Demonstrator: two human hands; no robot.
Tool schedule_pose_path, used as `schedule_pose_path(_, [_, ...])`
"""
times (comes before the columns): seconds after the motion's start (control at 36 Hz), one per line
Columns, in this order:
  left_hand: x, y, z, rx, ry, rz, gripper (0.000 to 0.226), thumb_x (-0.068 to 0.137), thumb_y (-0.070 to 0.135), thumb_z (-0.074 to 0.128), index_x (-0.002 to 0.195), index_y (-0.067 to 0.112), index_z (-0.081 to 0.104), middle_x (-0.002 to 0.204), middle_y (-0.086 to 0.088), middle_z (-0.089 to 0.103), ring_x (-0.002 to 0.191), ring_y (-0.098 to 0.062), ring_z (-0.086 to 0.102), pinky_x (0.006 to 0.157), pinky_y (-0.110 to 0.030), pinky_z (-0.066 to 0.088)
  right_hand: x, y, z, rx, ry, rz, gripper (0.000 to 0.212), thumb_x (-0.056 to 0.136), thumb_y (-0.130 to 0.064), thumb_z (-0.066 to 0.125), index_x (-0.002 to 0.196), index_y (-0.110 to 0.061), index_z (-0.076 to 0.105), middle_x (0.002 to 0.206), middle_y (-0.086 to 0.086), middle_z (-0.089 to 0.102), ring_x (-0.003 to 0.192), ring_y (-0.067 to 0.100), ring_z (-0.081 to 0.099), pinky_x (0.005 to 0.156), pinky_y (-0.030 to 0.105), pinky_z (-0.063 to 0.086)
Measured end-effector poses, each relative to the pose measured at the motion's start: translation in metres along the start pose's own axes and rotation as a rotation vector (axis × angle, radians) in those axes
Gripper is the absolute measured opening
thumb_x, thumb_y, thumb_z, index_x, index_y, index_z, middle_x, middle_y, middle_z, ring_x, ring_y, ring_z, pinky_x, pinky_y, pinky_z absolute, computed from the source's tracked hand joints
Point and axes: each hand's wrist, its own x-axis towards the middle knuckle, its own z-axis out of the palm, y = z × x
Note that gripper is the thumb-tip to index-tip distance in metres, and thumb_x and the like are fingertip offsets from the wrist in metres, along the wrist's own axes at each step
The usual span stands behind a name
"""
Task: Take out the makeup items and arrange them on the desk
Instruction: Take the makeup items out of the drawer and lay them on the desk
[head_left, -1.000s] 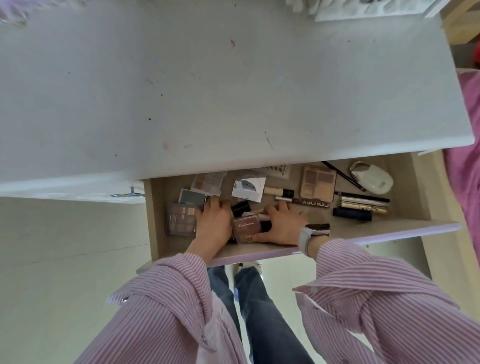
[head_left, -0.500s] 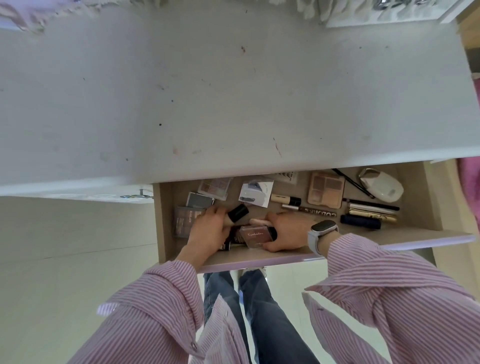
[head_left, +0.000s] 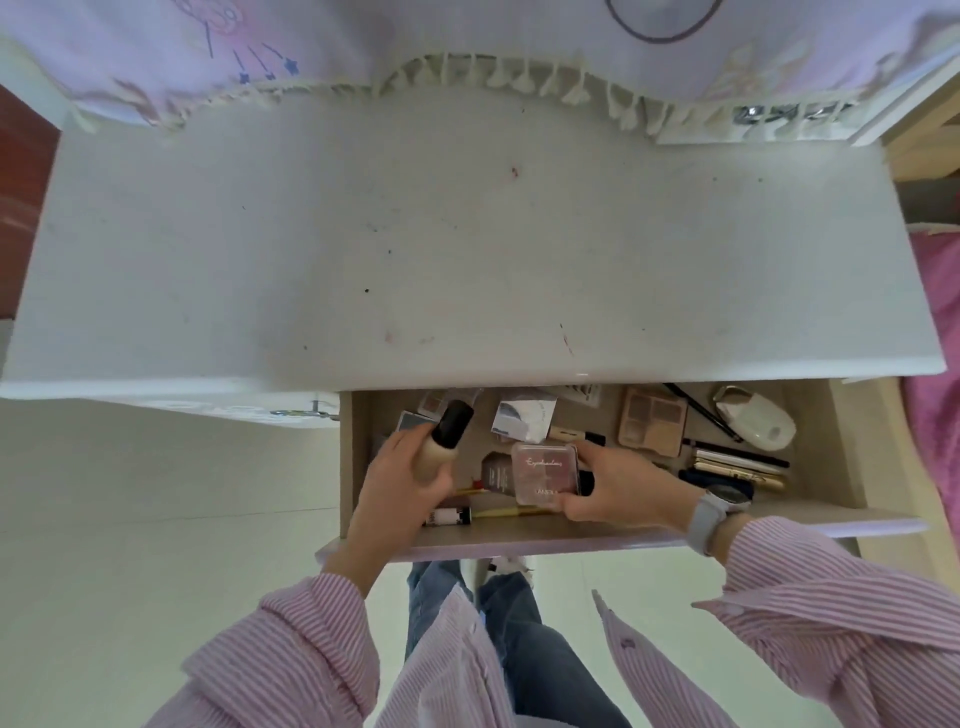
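The open drawer (head_left: 613, 535) under the white desk (head_left: 467, 249) holds several makeup items. My left hand (head_left: 400, 478) grips a beige foundation bottle (head_left: 441, 441) with a dark cap, raised above the drawer's left part. My right hand (head_left: 618, 488) holds a clear pink palette (head_left: 545, 470) by its right edge, lifted over the drawer's middle. Still lying inside are a beige eyeshadow palette (head_left: 652, 422), a white oval case (head_left: 758, 423), dark and gold pencils (head_left: 737, 465), a white sachet (head_left: 522, 420) and a small tube (head_left: 447, 516).
A fringed lilac cloth (head_left: 467, 67) hangs over the desk's back edge. A pink bed cover (head_left: 940, 322) lies to the right. Pale floor (head_left: 156, 519) shows left of the drawer. A grey watch (head_left: 714, 512) sits on my right wrist.
Both hands have risen from the drawer floor: the left has lifted the foundation bottle, the right has lifted the pink palette. The view has tilted up, showing more of the desk's back.
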Motion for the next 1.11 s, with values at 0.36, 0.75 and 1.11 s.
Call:
schedule_pose_path(0.36, [0.057, 0.023, -0.131, -0.334, 0.41, -0.085, 0.047, 0.087, 0.014, 0.062, 0.132, 0.011, 0.048, 0.12, -0.004, 0.057, 0.102, -0.016, 0.054, 0.086, -0.025, 0.045, 0.052, -0.13, -0.054, 0.506, 0.251, -0.124, 0.04, 0.08, -0.049, 0.058, 0.114, -0.029, 0.052, 0.092, -0.018, 0.063, 0.075, -0.005, 0.06, 0.063, 0.013, 0.047])
schedule_pose_path(0.75, [0.215, -0.029, -0.238, -0.205, 0.333, -0.068, 0.047, 0.087, 0.024, 0.061, 0.132, 0.017, 0.049, 0.12, -0.007, 0.06, 0.102, -0.02, 0.056, 0.082, -0.027, 0.043, 0.208, -0.271, -0.101, 0.408, 0.529, 0.181, 0.042, 0.079, -0.05, 0.055, 0.098, -0.014, 0.042, 0.082, -0.001, 0.06, 0.073, 0.022, 0.06, 0.059, 0.03, 0.043])
schedule_pose_path(1.11, [0.264, -0.059, -0.255, -0.096, 0.339, 0.013, 0.045, 0.09, 0.024, 0.058, 0.131, 0.008, 0.049, 0.126, -0.011, 0.046, 0.109, -0.023, 0.05, 0.09, -0.019, 0.034, 0.271, -0.307, -0.1, 0.328, 0.732, 0.055, 0.043, 0.082, -0.051, 0.045, 0.116, -0.025, 0.045, 0.113, 0.001, 0.048, 0.1, 0.015, 0.038, 0.075, 0.024, 0.037])
